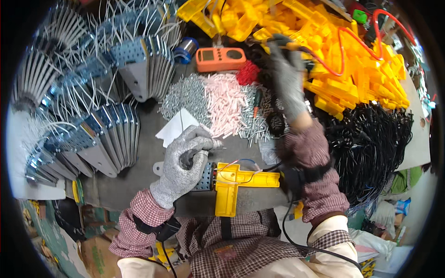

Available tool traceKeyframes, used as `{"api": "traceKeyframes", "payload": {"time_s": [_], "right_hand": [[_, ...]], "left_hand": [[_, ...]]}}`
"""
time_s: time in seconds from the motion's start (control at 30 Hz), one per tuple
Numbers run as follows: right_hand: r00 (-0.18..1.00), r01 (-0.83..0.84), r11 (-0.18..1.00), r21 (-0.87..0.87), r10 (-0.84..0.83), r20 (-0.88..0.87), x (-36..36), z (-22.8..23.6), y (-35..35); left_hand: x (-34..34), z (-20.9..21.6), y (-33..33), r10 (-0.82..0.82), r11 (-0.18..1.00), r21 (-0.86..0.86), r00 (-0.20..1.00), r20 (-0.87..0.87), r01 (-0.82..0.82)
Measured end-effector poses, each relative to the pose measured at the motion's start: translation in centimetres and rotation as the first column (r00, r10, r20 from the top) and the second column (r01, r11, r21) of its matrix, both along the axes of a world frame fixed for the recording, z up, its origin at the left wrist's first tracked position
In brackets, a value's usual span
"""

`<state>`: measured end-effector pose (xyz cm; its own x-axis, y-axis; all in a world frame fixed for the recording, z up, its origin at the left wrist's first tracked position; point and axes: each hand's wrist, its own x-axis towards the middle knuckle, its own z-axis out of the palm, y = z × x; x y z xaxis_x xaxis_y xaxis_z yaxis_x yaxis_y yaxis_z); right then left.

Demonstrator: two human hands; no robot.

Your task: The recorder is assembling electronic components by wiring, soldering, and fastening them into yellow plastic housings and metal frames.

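Yellow T-shaped plastic housing [226, 199] lies right of grey-gloved left hand [186, 153], fingers curled; grey-gloved right hand [286, 78] reaches forward, blurred; both grips unclear.

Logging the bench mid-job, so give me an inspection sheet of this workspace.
Surface: grey tabletop, crowded.
Job's things: yellow T-shaped housing, open, wires across it, perforated metal plate beside it.
Clutter: small metal pieces, pink pieces, orange meter, stacked metal plates, yellow parts.
Grips: left grip curled, contents unclear; right grip blurred at the yellow parts' edge, hold unclear.
Cables: red cord, upper right; black leads heaped at right.
Surroundings: white bag, lower right.
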<state>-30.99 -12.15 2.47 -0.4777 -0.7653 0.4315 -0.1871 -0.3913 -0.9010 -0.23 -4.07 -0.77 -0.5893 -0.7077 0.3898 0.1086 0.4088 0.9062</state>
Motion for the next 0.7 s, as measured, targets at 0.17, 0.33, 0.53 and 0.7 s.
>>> {"api": "traceKeyframes", "payload": {"time_s": [0.17, 0.33, 0.53, 0.7], "right_hand": [[0.737, 0.337, 0.941, -0.003, -0.266, -0.621, -0.2, 3.3, 8.3], [0.950, -0.221, 0.933, 0.283, 0.140, 0.279, 1.5, 2.3, 9.0], [0.911, -0.376, 0.874, 0.308, 0.289, 0.293, 1.4, 0.5, 8.5], [0.932, -0.353, 0.860, 0.369, 0.286, 0.225, 1.1, 0.4, 8.4]], "left_hand": [[0.1, -0.8, 0.5, -0.047, 0.984, 0.175, 0.998, 0.050, 0.037], [-0.4, -1.3, 0.0, -0.071, 0.997, 0.020, 0.987, 0.146, 0.069], [-0.7, -1.2, -0.1, -0.069, 0.998, 0.005, 0.979, 0.194, 0.069], [-1.2, -1.8, 0.2, -0.065, 0.997, 0.039, 0.988, 0.142, 0.060]]}}
